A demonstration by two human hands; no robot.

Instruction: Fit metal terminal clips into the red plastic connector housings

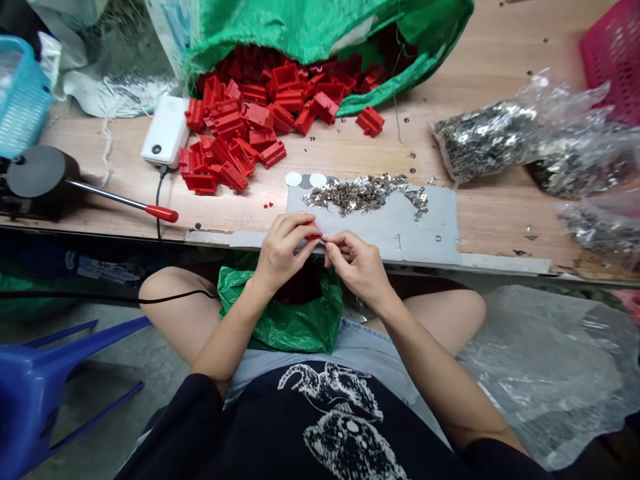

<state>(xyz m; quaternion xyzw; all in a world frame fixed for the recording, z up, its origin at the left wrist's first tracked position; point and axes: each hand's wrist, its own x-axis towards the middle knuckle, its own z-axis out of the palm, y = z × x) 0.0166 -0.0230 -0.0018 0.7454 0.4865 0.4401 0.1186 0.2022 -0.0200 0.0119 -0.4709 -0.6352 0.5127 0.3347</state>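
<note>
Near the table's front edge, my left hand [284, 252] is closed on a red plastic part [313, 231], mostly hidden by the fingers. My right hand [358, 263] meets it from the right, thumb and fingertips pinched on a small dark metal piece [323, 239] that touches or nearly touches the red part. Beyond the hands, a pile of small metal pieces [360, 195] lies on a grey mat [430, 233]. An open green bag [300, 330] rests in my lap under the hands. Farther back, many matching red plastic parts [240, 127] spill over the table.
A large green sack [300, 27] lies at the back. On the left are a white power bank [166, 131] with a cable, a red-tipped lever [161, 213] and a blue basket [23, 93]. Clear bags of metal pieces [490, 137] and a pink basket [615, 63] stand right.
</note>
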